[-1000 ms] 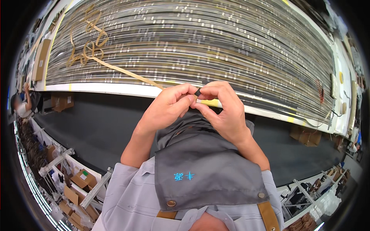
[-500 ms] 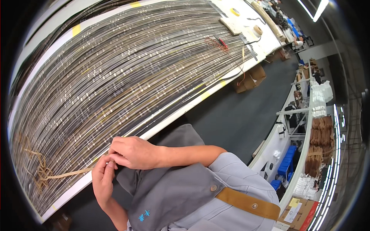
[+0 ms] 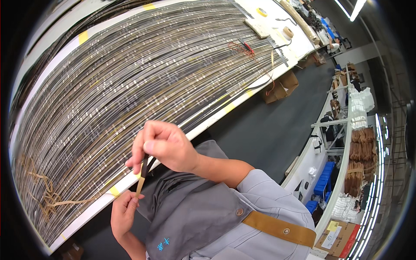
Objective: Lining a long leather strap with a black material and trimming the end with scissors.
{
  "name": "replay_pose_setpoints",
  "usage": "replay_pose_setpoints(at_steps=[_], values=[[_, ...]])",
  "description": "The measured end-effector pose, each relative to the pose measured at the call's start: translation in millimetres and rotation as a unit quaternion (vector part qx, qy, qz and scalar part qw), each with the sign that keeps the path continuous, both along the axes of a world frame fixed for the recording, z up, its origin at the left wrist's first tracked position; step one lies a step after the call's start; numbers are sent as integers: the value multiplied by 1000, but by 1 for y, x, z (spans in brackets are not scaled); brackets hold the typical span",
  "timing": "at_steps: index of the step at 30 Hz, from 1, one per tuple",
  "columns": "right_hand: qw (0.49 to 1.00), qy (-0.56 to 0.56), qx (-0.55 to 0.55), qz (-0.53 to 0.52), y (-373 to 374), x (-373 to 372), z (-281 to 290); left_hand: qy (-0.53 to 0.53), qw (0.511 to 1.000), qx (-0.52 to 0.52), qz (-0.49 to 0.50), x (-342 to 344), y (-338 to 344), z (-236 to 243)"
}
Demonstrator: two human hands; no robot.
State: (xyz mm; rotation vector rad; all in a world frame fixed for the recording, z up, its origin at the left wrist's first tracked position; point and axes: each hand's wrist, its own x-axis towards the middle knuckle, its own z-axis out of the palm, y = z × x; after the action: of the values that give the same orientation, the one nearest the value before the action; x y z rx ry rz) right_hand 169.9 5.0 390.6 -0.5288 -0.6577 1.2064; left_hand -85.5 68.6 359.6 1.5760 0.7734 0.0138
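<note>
My right hand [image 3: 164, 146] is raised in front of my chest and pinches the dark upper end of a thin tan strip [image 3: 141, 182]. My left hand [image 3: 123, 212] sits lower and to the left, gripping the strip's bottom end. The short strip runs nearly upright between the two hands. Both hands hover over the near white edge of a long work table [image 3: 203, 123] covered in many parallel dark and pale strands [image 3: 130, 82]. My grey apron [image 3: 190, 216] lies just below the hands.
A loose tangle of tan strips [image 3: 43, 195] lies at the table's left end. Tape rolls [image 3: 261, 11] and small tools sit at its far right. Cardboard boxes [image 3: 281, 84] stand under the table. Shelves with brown bundles [image 3: 359, 156] and blue bins [image 3: 323, 184] line the right.
The hands were close together; now the right hand has risen and the left has dropped, with the strip stretched between them. The view has also swung slightly.
</note>
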Motion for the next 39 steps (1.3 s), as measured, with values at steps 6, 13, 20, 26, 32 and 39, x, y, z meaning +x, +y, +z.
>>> replay_pose_setpoints(at_steps=[6, 13, 20, 26, 32, 39], values=[[998, 23, -9, 57, -9, 14, 14, 124, 987, 72, -77, -11, -8, -17], [911, -318, -126, 231, -13, -17, 12, -54, 987, 48, 140, 0, -29, 1], [827, -505, -131, 209, -15, -33, -2, -43, 978, 138, 153, 27, -31, 23], [821, -503, -145, 227, -13, -31, -6, -49, 978, 165, 115, 24, -30, 13], [832, -439, -204, 271, -9, -26, -12, -52, 987, 75, 131, 18, -26, 13], [835, -371, -303, 272, -3, -15, -15, -83, 976, 81, 183, 17, -20, 5]])
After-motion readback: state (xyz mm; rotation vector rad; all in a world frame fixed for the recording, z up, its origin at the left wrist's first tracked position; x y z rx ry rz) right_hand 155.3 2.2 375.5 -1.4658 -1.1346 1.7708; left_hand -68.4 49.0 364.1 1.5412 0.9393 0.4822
